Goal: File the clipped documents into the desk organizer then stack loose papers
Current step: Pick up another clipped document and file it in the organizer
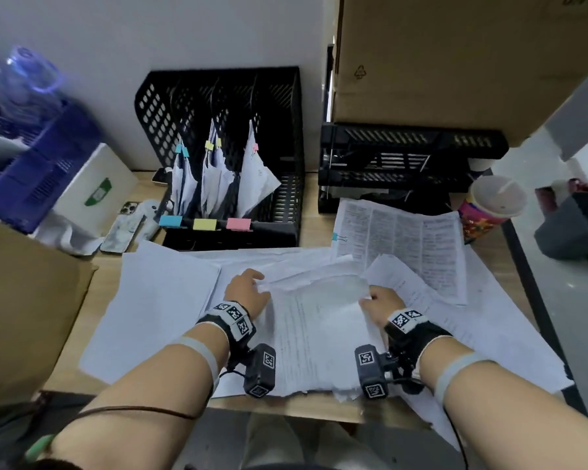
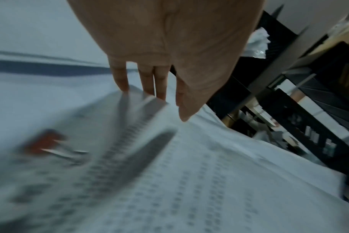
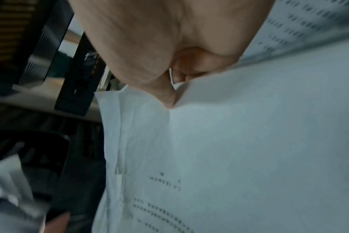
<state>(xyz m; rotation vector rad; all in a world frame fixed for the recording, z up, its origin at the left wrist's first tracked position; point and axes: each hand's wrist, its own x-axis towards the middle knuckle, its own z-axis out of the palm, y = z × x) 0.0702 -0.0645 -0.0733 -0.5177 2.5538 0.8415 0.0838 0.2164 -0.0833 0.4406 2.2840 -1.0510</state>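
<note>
Fingers [image 2: 121, 78] of both hands hold the lengthwise-lying paper stack [image 1: 316, 337].

Desk organizer [image 1: 218, 157] rightmost slot free; three left slots hold clipped papers [image 1: 214, 174]. Cardboard box [image 1: 24, 300] blocks left, black trays [image 1: 404, 164] and cup [image 1: 489, 205] crowd right.

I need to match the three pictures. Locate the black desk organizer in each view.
Head: organizer top centre, behind the papers.
Left wrist: organizer at right, past the left hand.
Right wrist: dark blurred shapes upper left; cannot tell if it is the organizer.
Shared landmark: the papers.
</note>
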